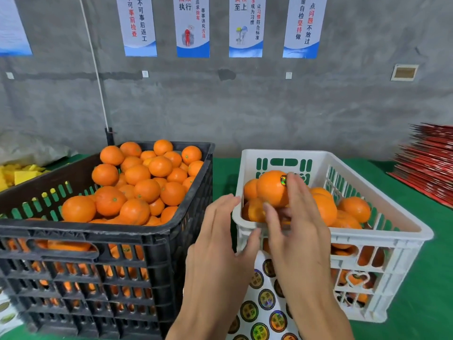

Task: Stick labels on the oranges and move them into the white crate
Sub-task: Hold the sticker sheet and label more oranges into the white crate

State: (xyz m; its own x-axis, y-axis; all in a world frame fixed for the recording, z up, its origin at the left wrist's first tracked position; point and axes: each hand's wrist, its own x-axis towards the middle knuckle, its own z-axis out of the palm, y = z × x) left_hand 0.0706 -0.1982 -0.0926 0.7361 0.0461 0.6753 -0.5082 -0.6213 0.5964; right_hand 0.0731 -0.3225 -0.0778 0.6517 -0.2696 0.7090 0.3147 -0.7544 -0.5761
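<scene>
A labelled orange [270, 190], its shiny sticker [283, 180] on the upper right side, is over the near-left corner of the white crate [367, 238]. My right hand [297, 231] holds it between thumb and fingers. Several more oranges [355, 208] lie in the white crate. My left hand [220, 244] hovers open beside the crate's near-left corner and holds nothing. To the left stands a black crate [122, 238] heaped with unlabelled oranges [147, 182]. A sheet of round labels [259, 300] lies below my hands, partly hidden by them.
The crates stand on a green table cover [429, 290] against a grey concrete wall. A stack of red flat cartons [429, 163] is at the far right. Yellow pieces [17, 175] and a plastic sheet lie at the far left. Another label sheet [6, 312] peeks in bottom left.
</scene>
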